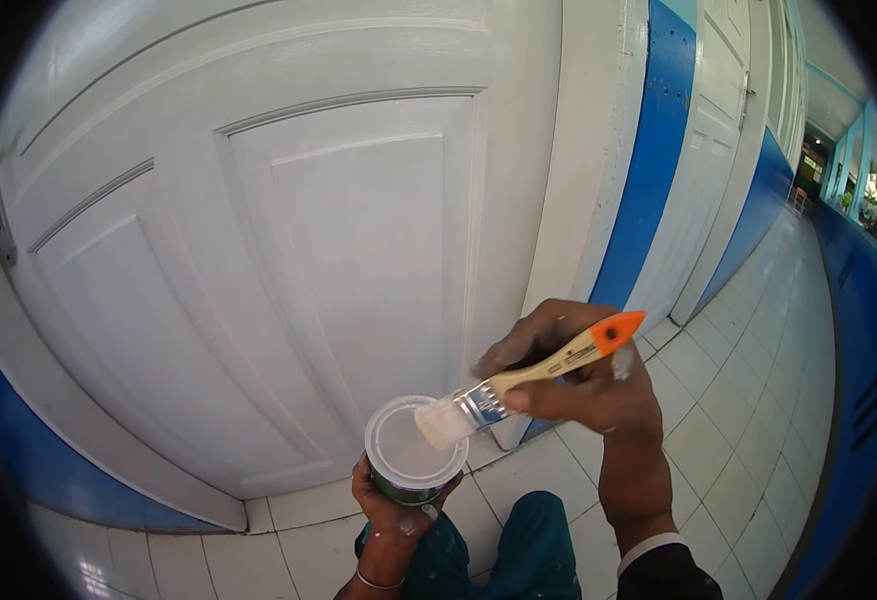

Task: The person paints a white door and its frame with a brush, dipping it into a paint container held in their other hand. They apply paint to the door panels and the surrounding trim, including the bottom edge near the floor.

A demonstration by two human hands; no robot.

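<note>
My right hand (pixel 588 385) grips a flat paintbrush (pixel 548 372) by its wooden handle, which has an orange tip. White paint coats the bristles, and they hang over the rim of a paint can (pixel 416 450). My left hand (pixel 393 505) is wrapped round the can from below, holding it upright. The can has a white rim and a green side, with whitish paint inside. Just beyond the can stands a white panelled door (pixel 358 270), its surface glossy in places. Paint spots show on both hands.
A white door frame (pixel 593 150) and a blue wall strip (pixel 648 150) rise to the right of the door. Another white door (pixel 703 170) stands farther along the corridor. Pale floor tiles (pixel 738 440) run beside a blue low wall (pixel 863 320). My knees in teal trousers (pixel 533 545) are below.
</note>
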